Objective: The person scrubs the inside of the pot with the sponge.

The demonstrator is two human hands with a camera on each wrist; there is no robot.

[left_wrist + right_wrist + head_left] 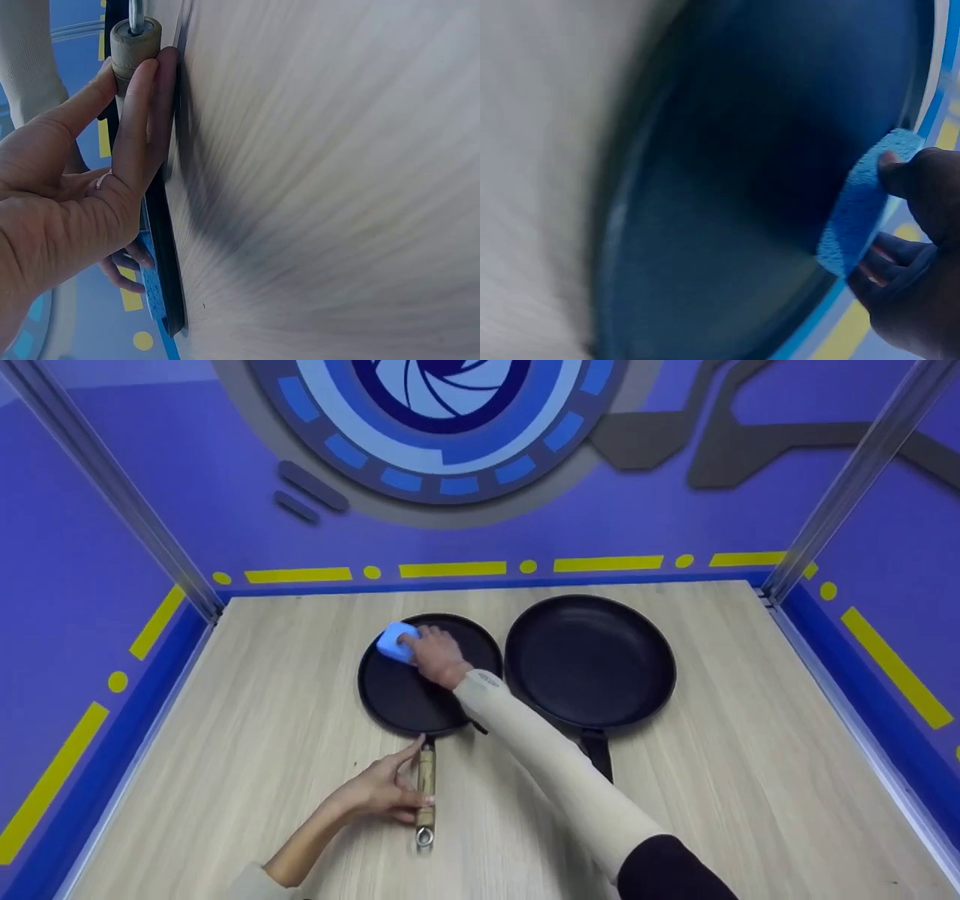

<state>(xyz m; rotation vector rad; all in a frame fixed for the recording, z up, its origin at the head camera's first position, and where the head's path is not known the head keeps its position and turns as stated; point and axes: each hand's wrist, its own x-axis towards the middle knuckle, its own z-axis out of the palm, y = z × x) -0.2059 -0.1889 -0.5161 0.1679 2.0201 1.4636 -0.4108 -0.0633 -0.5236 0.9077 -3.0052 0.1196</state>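
A flat black pan [409,697] with a low rim lies on the wooden table, its wood-look handle [426,780] pointing toward me. My left hand [382,787] holds that handle from the left; in the left wrist view the thumb and fingers [135,120] pinch it near the ring end. My right hand [436,652] grips a blue sponge [396,643] over the pan's far left part. In the right wrist view the sponge [866,202] sits at the pan's rim between thumb and fingers, its edge against the dark surface.
A larger, deeper black frying pan [592,660] stands right beside the first, its dark handle [598,754] partly behind my right sleeve [555,765]. Blue-purple panels [187,487] with yellow marks rise at the table's back and sides. Metal posts [847,472] stand at the back corners.
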